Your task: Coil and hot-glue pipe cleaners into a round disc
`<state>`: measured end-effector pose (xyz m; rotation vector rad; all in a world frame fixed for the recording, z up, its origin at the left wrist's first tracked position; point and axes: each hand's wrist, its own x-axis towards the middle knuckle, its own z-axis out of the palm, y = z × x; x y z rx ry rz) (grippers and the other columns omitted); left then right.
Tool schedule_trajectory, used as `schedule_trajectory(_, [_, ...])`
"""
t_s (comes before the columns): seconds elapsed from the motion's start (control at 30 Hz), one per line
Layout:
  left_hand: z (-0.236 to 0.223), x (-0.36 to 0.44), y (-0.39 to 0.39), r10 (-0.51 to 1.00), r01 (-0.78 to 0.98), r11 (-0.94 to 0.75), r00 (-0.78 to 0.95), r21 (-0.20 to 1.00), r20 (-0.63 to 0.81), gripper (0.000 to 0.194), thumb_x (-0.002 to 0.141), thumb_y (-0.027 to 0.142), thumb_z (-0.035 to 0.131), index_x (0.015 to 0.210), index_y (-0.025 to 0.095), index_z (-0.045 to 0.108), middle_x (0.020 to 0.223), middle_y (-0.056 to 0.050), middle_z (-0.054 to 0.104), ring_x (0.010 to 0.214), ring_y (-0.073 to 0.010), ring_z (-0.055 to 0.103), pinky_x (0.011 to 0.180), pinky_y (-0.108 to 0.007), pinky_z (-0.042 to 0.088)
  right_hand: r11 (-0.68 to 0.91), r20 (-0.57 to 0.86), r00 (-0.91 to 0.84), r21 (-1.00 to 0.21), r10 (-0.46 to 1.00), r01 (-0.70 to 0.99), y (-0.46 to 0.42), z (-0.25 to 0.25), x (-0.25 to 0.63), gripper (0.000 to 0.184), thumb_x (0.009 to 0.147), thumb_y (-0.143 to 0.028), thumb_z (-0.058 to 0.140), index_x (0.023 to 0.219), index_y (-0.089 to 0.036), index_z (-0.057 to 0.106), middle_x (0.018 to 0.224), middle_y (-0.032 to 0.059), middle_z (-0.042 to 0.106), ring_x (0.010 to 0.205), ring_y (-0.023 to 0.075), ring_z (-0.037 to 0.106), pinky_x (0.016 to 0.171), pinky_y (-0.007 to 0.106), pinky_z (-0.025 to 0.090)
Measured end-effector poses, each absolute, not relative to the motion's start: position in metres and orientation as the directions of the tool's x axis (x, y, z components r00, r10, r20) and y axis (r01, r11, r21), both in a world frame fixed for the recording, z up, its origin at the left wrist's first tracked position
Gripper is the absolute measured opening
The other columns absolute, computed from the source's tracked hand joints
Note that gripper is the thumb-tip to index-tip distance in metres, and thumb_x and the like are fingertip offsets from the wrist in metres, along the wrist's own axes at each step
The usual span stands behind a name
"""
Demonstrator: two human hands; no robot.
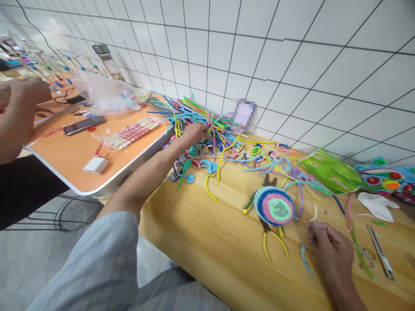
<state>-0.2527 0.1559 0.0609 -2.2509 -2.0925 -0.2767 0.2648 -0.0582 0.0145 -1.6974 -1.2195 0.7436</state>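
My left hand (196, 133) reaches into a heap of coloured pipe cleaners (223, 129) against the wall; its fingertips are lost among the stems. My right hand (330, 246), at the lower right, is closed, with a short cream piece of pipe cleaner (314, 211) sticking up from thumb and finger. Beside that hand lie scissors (365, 255), partly hidden by it. To its left, a round coiled disc (275, 205) in blue, pink, white and mint rests over pliers with yellow handles (274, 244). A short blue piece (304, 258) is on the wooden table (194, 233).
A utility knife (381, 252), a green packet (330, 170), white tissue (378, 206) and a fuzzy eyed figure (382, 177) are at the right. On the orange table (129, 125) are a phone (84, 125) and wrapped sticks (132, 133). Another person's hand (29, 93) is at far left.
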Motion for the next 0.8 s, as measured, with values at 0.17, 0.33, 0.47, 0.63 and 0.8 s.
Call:
schedule_trajectory(0.17, [0.067, -0.243, 0.141, 0.977, 0.996, -0.062, 0.047, 0.067, 0.208, 0.038, 0.111, 0.03, 0.045, 0.127, 0.021, 0.079, 0.133, -0.015, 0.077, 0.118, -0.0302, 0.076, 0.093, -0.036, 0.058, -0.145, 0.011, 0.339, -0.891, 0.941, 0.431, -0.056, 0.012, 0.268, 0.061, 0.077, -0.083, 0.079, 0.074, -0.022, 0.074, 0.065, -0.0004, 0.06, 0.065, 0.0181, 0.052, 0.062, 0.034, 0.043])
schedule_trajectory(0.33, [0.063, -0.243, 0.131, 0.981, 0.998, -0.054, 0.046, 0.039, 0.189, 0.033, 0.105, 0.026, 0.056, 0.128, 0.02, 0.078, 0.137, -0.015, 0.077, 0.127, -0.0326, 0.074, 0.1, -0.039, 0.059, -0.153, 0.004, 0.333, -0.883, 0.943, 0.443, -0.056, 0.009, 0.269, 0.057, 0.079, -0.08, 0.076, 0.077, -0.023, 0.074, 0.067, -0.0008, 0.059, 0.066, 0.0191, 0.051, 0.064, 0.036, 0.042])
schedule_trajectory(0.47, [0.058, -0.245, 0.128, 0.986, 0.999, -0.043, 0.038, 0.028, 0.165, 0.034, 0.1, 0.025, 0.063, 0.131, 0.02, 0.077, 0.137, -0.017, 0.078, 0.127, -0.0345, 0.076, 0.102, -0.04, 0.061, -0.15, 0.0, 0.324, -0.886, 0.946, 0.438, -0.055, 0.007, 0.272, 0.05, 0.081, -0.073, 0.078, 0.078, -0.023, 0.074, 0.068, -0.0009, 0.06, 0.067, 0.0196, 0.051, 0.065, 0.036, 0.042])
schedule_trajectory(0.63, [0.057, -0.241, 0.129, 0.985, 0.999, -0.035, 0.027, 0.041, 0.173, 0.043, 0.108, 0.03, 0.053, 0.148, 0.02, 0.067, 0.145, -0.017, 0.075, 0.132, -0.0313, 0.074, 0.107, -0.038, 0.06, -0.146, 0.007, 0.335, -0.891, 0.942, 0.431, -0.057, 0.007, 0.272, 0.046, 0.083, -0.069, 0.078, 0.083, -0.023, 0.075, 0.069, -0.0014, 0.061, 0.068, 0.0191, 0.053, 0.066, 0.035, 0.044])
schedule_trajectory(0.8, [0.056, -0.238, 0.134, 0.988, 0.996, -0.065, 0.056, 0.062, 0.144, 0.044, 0.11, 0.028, 0.051, 0.15, 0.021, 0.065, 0.144, -0.014, 0.076, 0.132, -0.0272, 0.074, 0.106, -0.033, 0.059, -0.142, 0.02, 0.331, -0.877, 0.943, 0.458, -0.057, 0.005, 0.274, 0.049, 0.085, -0.07, 0.078, 0.079, -0.022, 0.073, 0.074, 0.0008, 0.066, 0.07, 0.0188, 0.055, 0.064, 0.035, 0.046])
